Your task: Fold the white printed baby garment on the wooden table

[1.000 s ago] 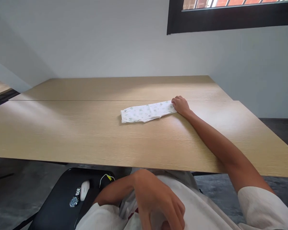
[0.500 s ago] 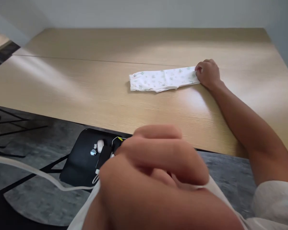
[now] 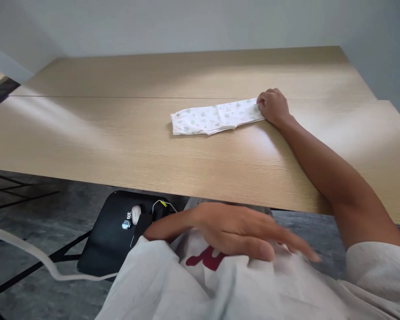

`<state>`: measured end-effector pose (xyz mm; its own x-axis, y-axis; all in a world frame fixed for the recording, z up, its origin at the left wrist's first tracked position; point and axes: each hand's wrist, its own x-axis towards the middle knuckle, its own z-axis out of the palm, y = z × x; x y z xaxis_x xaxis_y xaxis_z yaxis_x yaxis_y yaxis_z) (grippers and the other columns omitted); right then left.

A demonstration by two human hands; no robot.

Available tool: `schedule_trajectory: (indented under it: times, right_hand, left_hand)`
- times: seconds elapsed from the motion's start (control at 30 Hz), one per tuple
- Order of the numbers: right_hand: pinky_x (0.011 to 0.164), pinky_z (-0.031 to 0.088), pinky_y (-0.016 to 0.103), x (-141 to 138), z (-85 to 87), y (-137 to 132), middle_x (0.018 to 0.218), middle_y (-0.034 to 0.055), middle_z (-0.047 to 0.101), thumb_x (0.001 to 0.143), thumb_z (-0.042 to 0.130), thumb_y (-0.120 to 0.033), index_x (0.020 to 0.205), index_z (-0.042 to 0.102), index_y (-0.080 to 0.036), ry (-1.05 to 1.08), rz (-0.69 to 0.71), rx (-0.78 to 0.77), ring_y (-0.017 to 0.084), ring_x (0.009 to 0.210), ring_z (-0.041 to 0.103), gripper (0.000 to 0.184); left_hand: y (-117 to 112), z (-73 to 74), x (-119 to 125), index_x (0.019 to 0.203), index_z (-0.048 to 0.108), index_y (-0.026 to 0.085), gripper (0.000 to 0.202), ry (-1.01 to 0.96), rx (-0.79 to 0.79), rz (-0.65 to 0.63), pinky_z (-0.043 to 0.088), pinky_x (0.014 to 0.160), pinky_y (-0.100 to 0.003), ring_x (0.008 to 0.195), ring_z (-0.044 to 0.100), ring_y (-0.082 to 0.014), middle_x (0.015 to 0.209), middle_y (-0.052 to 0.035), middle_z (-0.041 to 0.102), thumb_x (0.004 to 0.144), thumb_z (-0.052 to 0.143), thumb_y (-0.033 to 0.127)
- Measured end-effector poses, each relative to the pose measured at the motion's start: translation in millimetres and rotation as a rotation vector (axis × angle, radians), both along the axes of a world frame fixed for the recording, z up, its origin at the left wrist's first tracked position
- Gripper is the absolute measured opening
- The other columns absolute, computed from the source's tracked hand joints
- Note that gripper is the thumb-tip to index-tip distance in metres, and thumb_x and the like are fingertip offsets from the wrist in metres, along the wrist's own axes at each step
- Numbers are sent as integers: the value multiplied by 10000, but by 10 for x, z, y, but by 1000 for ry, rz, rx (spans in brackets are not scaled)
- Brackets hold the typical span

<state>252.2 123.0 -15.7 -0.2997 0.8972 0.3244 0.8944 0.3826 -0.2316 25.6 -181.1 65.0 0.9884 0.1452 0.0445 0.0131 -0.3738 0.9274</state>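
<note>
A folded white cloth with small green prints [image 3: 215, 118] lies flat on the light wooden table [image 3: 120, 142]. My right hand [image 3: 273, 106] is stretched out over the table with its fingers closed on the cloth's right end. My left hand [image 3: 250, 235] is below the table edge, fingers stretched out flat against my white shirt with red lettering [image 3: 206, 258]. It holds nothing.
A black chair seat [image 3: 103, 242] stands to my lower left with a watch [image 3: 126, 224], a white earbud case [image 3: 135, 213] and a cable on it. A white cable [image 3: 30, 255] runs across the grey floor. A grey wall is behind the table.
My left hand dropped from close in front of the camera to lie flat on my shirt. The view shifted slightly; my right hand kept its hold on the cloth's end.
</note>
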Motion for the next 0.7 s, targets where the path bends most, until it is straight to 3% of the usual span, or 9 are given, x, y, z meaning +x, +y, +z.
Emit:
schedule_trajectory:
  times: [0.07, 0.13, 0.2, 0.3, 0.4, 0.47, 0.6, 0.7]
  right_hand:
    - [934, 428, 431, -2, -13, 14, 1040, 155, 649, 949, 430, -183, 924, 656, -132, 20, 6, 12, 285, 1068, 532, 233]
    - [924, 441, 445, 0, -35, 35, 1010, 144, 650, 922, 440, -164, 894, 653, -146, 39, 16, 27, 292, 1049, 539, 216]
    - [915, 446, 458, 3, -58, 55, 986, 138, 649, 900, 440, -152, 881, 652, -154, 59, 22, 41, 298, 1037, 539, 213]
    - [904, 444, 459, 6, -82, 69, 980, 133, 645, 884, 425, -135, 878, 647, -171, 88, 17, 47, 299, 1031, 533, 226]
    - [900, 438, 448, 3, -82, 59, 988, 128, 646, 868, 416, -115, 871, 645, -187, 88, 11, 37, 294, 1029, 527, 240]
    - [897, 433, 444, 0, -71, 46, 983, 128, 647, 859, 413, -107, 863, 646, -187, 78, 7, 34, 292, 1017, 528, 246]
    - [877, 433, 429, 1, -52, 27, 981, 134, 660, 852, 414, -116, 875, 669, -180, 52, 11, 34, 290, 993, 531, 264]
    - [864, 430, 419, 3, -44, 24, 978, 139, 671, 853, 415, -135, 902, 690, -175, 40, 15, 42, 296, 994, 532, 282]
  left_hand:
    - [48, -347, 160, 1467, 481, 159, 563, 76, -31, -123, 373, 1159, -312, 1388, 464, -243, 1443, -81, 542, 1002, 402, 466]
    - [60, -748, 264, 1503, 406, 97, 625, 201, -82, -113, 277, 1219, -330, 1463, 346, -240, 1524, -109, 442, 1017, 350, 486]
    - [74, -1085, 279, 1492, 405, 62, 628, 263, -109, -54, 243, 1235, -337, 1470, 329, -239, 1549, -129, 399, 1025, 333, 477]
    - [112, -1347, 178, 1400, 530, 96, 554, 239, -37, 66, 242, 1236, -349, 1428, 402, -250, 1493, -125, 483, 1025, 355, 463]
    - [120, -1358, 75, 1263, 634, 160, 428, 117, 5, 177, 272, 1222, -325, 1394, 448, -240, 1448, -92, 539, 1020, 389, 413]
    - [88, -1280, 60, 1262, 628, 173, 402, 85, -61, 169, 288, 1214, -323, 1392, 451, -234, 1435, -81, 552, 1013, 406, 398]
    - [-2, -1088, 152, 1479, 432, 144, 666, 8, -296, -116, 262, 1216, -294, 1463, 343, -231, 1557, -77, 402, 930, 542, 505]
    - [21, -1108, 274, 1526, 361, 134, 752, -1, -284, -228, 261, 1211, -276, 1480, 306, -236, 1587, -73, 345, 915, 544, 531]
